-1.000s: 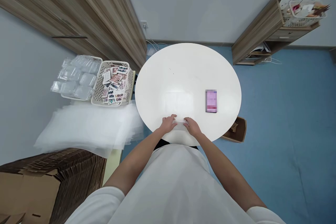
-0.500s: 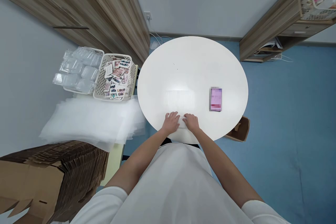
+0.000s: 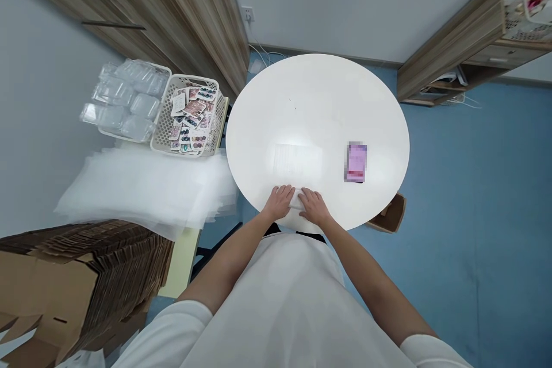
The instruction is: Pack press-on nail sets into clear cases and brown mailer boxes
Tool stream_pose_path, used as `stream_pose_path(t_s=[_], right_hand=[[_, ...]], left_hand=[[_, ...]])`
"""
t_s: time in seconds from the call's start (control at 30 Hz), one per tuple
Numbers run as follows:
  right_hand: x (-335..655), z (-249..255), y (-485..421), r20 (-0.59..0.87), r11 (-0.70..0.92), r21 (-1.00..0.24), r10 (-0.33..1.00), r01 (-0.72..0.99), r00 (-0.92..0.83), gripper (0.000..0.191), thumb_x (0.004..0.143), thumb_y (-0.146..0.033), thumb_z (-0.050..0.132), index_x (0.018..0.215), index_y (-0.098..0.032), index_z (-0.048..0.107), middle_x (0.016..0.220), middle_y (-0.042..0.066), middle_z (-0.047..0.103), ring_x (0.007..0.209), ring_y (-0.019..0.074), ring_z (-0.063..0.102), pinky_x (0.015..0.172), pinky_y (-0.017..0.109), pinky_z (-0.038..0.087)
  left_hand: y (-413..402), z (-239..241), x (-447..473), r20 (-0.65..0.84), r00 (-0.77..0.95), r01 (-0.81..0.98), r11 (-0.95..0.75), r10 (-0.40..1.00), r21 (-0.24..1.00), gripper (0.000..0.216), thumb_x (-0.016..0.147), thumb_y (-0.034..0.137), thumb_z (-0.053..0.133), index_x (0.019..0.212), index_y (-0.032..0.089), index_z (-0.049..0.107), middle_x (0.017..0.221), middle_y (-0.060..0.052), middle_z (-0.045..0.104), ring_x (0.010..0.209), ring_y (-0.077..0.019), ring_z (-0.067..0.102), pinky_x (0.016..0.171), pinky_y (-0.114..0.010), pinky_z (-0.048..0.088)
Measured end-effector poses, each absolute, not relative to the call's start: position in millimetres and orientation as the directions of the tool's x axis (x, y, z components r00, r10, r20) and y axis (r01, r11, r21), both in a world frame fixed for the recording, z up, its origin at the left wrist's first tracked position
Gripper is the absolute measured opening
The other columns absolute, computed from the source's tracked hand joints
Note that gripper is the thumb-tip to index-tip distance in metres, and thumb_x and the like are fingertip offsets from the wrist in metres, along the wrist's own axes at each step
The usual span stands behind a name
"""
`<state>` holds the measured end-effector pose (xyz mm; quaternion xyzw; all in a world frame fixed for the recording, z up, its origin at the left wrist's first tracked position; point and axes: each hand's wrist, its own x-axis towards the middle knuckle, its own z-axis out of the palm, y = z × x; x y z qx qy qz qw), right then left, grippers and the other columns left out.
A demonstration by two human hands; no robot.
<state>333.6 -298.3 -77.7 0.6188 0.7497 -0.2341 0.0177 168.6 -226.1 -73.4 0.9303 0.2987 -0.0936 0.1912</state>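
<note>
A small folded bundle of white foam sheet (image 3: 296, 200) lies at the near edge of the round white table (image 3: 319, 103); whatever may be inside it is hidden. My left hand (image 3: 278, 202) grips its left end, fingers curled over the top. On the right end, my right hand (image 3: 314, 206) holds it the same way, fingers bent over it. A short stretch of the white material shows between the two hands.
A pixelated pink phone-like thing (image 3: 356, 162) lies on the table's right. To the left are a basket of carded beads (image 3: 157, 138), clear plastic boxes (image 3: 133, 104), stacked foam sheets (image 3: 146, 187) and flattened cardboard boxes (image 3: 47, 293). A brown bin (image 3: 393, 215) stands at lower right.
My right hand has shifted slightly left and its fingers now lie further over the bundle. My left hand stays nearly in place. The view has tilted a little.
</note>
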Motion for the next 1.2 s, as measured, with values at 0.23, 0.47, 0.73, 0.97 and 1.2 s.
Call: stream_pose_path(t_s=[0.23,0.47,0.73,0.97,1.2], right_hand=[[334,-73,-284,-0.394,0.120,-0.385,0.875,0.915,-0.280,0.047,0.068,-0.031,0.062,0.110,-0.017,0.046,0.120,0.015,0.047,0.100,0.0269,0.049,0.082,0.038,0.038],[351,-67,-282,-0.438,-0.058,-0.570,0.865,0.819,-0.244,0.041,0.076,-0.039,0.053,0.113,-0.021,0.049,0.115,0.008,0.053,0.101,0.0219,0.051,0.081,0.034,0.041],[364,-67,-258,-0.489,-0.253,-0.594,0.867,0.764,-0.093,0.036,0.088,-0.040,0.034,0.116,-0.023,0.047,0.103,0.006,0.060,0.086,0.0182,0.057,0.072,0.030,0.043],[346,-82,-248,-0.365,-0.316,-0.368,0.914,0.875,0.177,0.031,0.086,-0.037,0.037,0.107,-0.020,0.052,0.100,0.010,0.059,0.090,0.0233,0.053,0.074,0.034,0.038],[339,-77,-266,-0.185,-0.065,-0.341,0.983,0.938,0.001,0.035,0.084,-0.035,0.041,0.115,-0.020,0.047,0.125,0.013,0.046,0.117,0.0263,0.037,0.096,0.044,0.023]], left_hand=[[-224,-72,167,-0.325,0.794,0.605,-0.723,0.514,0.335,0.066,0.069,0.024,0.051,0.130,0.015,0.029,0.124,-0.015,0.044,0.107,-0.0280,0.043,0.090,-0.040,0.026],[-209,-65,164,-0.367,0.780,0.626,-0.648,0.507,0.433,0.031,0.075,0.017,0.044,0.106,0.021,0.050,0.102,-0.006,0.058,0.095,-0.0205,0.052,0.086,-0.035,0.032],[-168,-60,177,-0.484,0.695,0.719,-0.513,0.532,0.469,0.026,0.082,0.031,0.041,0.106,0.025,0.051,0.105,-0.002,0.060,0.095,-0.0193,0.054,0.083,-0.035,0.036],[-173,-70,187,-0.363,0.547,0.836,-0.469,0.755,0.285,0.033,0.076,0.029,0.053,0.108,0.022,0.051,0.117,-0.010,0.053,0.109,-0.0269,0.045,0.091,-0.045,0.029],[-192,-71,177,-0.193,0.797,0.603,-0.739,0.572,0.300,0.050,0.074,0.016,0.047,0.124,0.019,0.039,0.134,-0.011,0.039,0.124,-0.0249,0.032,0.102,-0.044,0.017]])
